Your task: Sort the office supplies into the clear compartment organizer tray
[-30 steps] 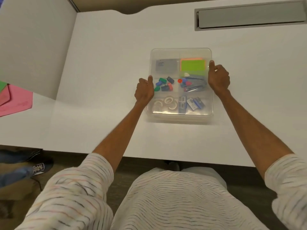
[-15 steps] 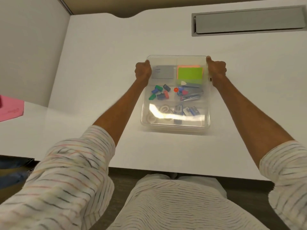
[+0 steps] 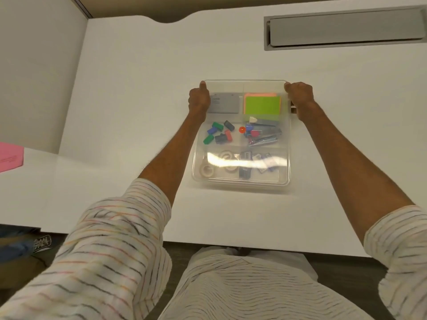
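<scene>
Clear tray [image 3: 240,181] — green notes [image 3: 262,105]

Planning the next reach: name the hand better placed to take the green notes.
Probably right: the right hand grips the tray beside the green notes; the left hand is across it.

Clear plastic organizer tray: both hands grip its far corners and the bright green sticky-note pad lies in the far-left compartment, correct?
No: the head view shows the bright green sticky-note pad in the far-right compartment of the clear plastic organizer tray, not the far-left. The left hand and right hand do grip its far corners.
</scene>
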